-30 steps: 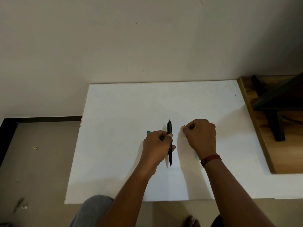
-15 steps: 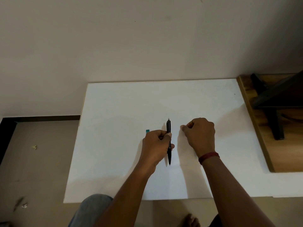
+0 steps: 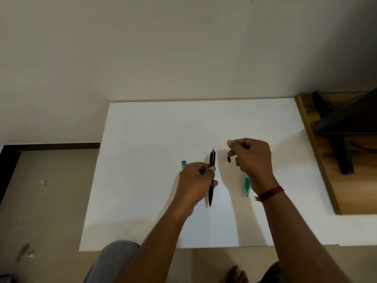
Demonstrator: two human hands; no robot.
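As I watched remotely, a white desk (image 3: 142,139) filled the view. Over its middle, the left hand (image 3: 195,180) gripped a black pen (image 3: 211,193), tip toward the person. The right hand (image 3: 253,158) was curled, with a small black piece (image 3: 228,159) at its fingertips; I couldn't tell if it was pinched.

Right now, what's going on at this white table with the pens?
A person seated at the white table is handling pen parts. The left hand grips a black pen, tip pointing back toward the person. The right hand appears to pinch a small black piece beside the pen's far end, apart from it. Two green pen parts lie on the table: one just beyond the left hand, the other under the right wrist.
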